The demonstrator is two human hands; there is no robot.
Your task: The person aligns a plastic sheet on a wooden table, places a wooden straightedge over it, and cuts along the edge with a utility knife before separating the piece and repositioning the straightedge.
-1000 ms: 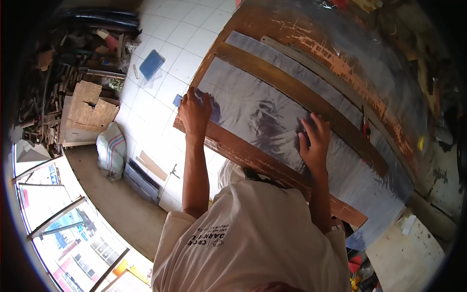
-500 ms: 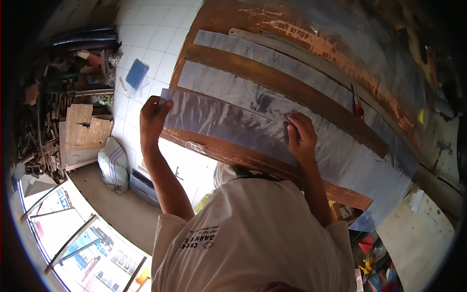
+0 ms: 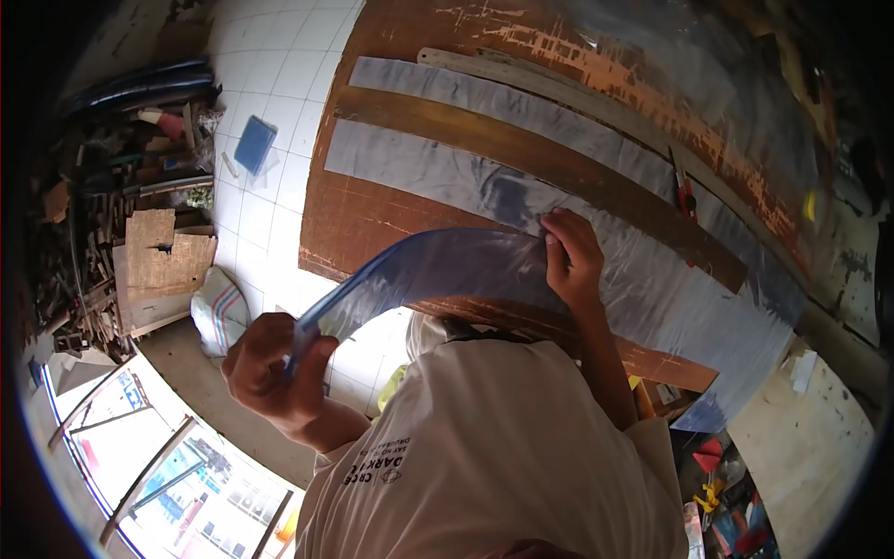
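Note:
A bluish, see-through plastic strip (image 3: 456,265) curves up off the brown work table (image 3: 363,205). My left hand (image 3: 279,373) is closed on its free end, raised over the table's near left edge. Farther along the strip, my right hand (image 3: 573,256) pinches it close to where it joins the larger plastic sheet (image 3: 670,307). Another cut band of the sheet (image 3: 419,168) lies flat beyond the strip. A red-and-black cutter (image 3: 686,200) rests on the sheet to the right of my right hand.
A long straightedge (image 3: 559,88) lies across the far part of the table. On the tiled floor at left is a blue flat piece (image 3: 254,144). Scrap wood (image 3: 154,252) and a white sack (image 3: 221,312) stand farther left.
My left hand has moved down and toward my body, lifting the strip's end off the table into a curve. The right hand stays nearly in place, still pinching.

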